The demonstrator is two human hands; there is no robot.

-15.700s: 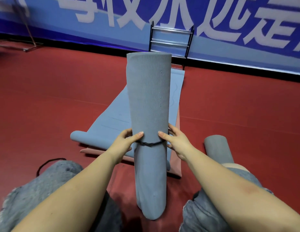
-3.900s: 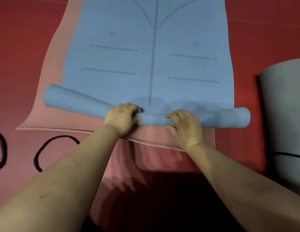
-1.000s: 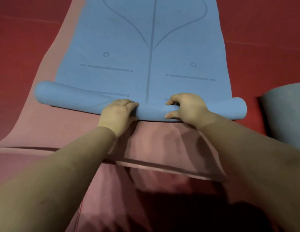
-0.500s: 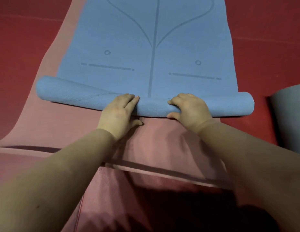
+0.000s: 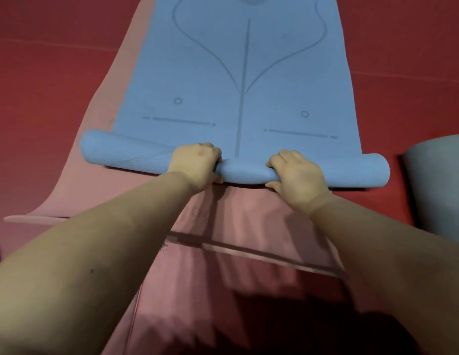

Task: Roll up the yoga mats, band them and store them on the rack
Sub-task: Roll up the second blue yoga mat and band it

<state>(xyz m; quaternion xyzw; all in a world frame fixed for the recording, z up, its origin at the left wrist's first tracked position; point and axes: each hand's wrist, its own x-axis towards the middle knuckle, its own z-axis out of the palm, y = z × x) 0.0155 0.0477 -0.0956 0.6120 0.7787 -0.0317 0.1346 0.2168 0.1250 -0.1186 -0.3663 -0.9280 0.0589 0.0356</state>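
Red floor [image 5: 43,73], both hands, left hand [image 5: 196,163], right hand [image 5: 298,175], gripping half-rolled blue mat [image 5: 243,98], perhaps tightly.

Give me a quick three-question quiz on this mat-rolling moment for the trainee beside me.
1. True or false: the blue mat is fully rolled.
2. Which mat lies under the blue one? A) pink B) green C) black
3. Fill in: both hands grip the rolled ____ of the blue mat.

Key
1. False: only its near end is rolled; the rest lies flat.
2. A, the pink mat.
3. End: the left hand and right hand curl their fingers over the roll. A grey rolled mat sits at the right.
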